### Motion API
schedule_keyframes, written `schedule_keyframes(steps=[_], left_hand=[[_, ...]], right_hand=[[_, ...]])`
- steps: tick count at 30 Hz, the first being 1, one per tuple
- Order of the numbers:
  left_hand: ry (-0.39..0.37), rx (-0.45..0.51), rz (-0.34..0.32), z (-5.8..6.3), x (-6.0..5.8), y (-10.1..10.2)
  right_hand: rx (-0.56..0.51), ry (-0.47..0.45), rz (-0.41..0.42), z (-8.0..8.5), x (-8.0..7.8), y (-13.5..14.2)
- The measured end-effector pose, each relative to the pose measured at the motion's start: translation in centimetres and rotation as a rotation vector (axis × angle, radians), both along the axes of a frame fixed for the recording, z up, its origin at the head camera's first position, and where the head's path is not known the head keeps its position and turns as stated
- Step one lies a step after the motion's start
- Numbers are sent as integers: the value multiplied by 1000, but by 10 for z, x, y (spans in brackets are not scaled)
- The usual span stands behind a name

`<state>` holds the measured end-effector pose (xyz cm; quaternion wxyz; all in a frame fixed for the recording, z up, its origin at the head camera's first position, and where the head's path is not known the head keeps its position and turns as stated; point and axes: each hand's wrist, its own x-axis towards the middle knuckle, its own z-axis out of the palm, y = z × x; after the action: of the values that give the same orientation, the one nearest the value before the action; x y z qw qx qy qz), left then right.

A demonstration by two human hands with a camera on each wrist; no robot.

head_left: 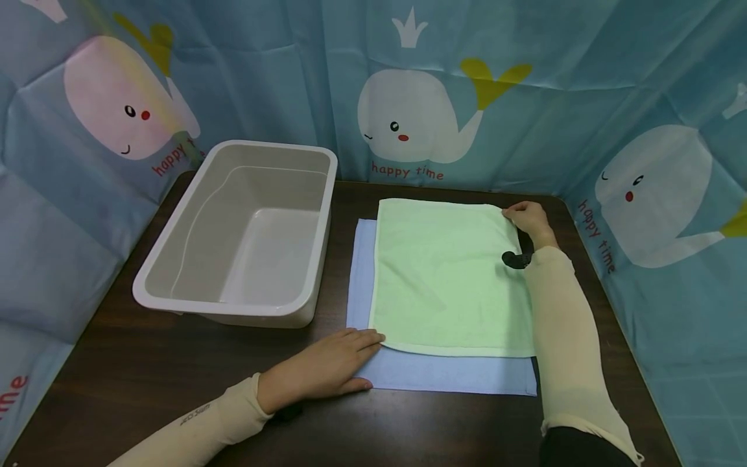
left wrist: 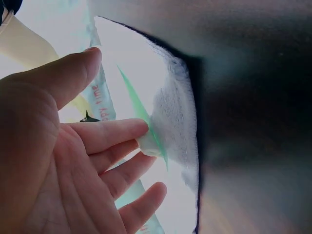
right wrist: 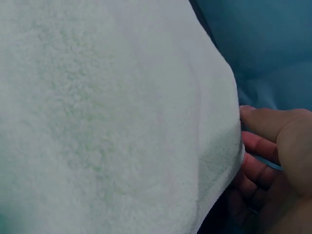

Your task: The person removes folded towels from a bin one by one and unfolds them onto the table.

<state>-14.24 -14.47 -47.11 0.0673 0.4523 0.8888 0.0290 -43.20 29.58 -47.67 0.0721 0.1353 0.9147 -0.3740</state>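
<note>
A light green towel (head_left: 449, 279) lies flat over a light blue towel (head_left: 443, 373), whose left and near edges stick out from under it. My right hand (head_left: 530, 219) pinches the green towel's far right corner; in the right wrist view its thumb and fingers meet at the towel edge (right wrist: 219, 146). At the near left corner of the green towel, my left hand (head_left: 329, 363) rests with its fingers extended, fingertips at the edge. The left wrist view shows those fingers (left wrist: 112, 134) loosely spread beside the blue towel's border (left wrist: 178, 107), thumb apart.
A large off-white plastic basin (head_left: 292, 308) stands to the left of the towels on the dark wooden table (head_left: 257, 350). Blue curtains (head_left: 315, 84) printed with whales hang along the back and both sides.
</note>
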Motion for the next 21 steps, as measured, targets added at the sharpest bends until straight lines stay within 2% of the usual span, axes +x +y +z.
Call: schedule_keyframes(steps=[4, 11, 17, 21], left_hand=[[18, 40, -12, 2, -1, -1], [25, 79, -22, 5, 0, -2], [17, 68, -17, 6, 4, -2], [-2, 56, -8, 7, 5, -3]], right_hand=[[2, 23, -2, -1, -1, -1], [31, 132, -60, -6, -4, -1], [75, 151, -76, -8, -5, -6], [123, 151, -54, -6, -5, -10]])
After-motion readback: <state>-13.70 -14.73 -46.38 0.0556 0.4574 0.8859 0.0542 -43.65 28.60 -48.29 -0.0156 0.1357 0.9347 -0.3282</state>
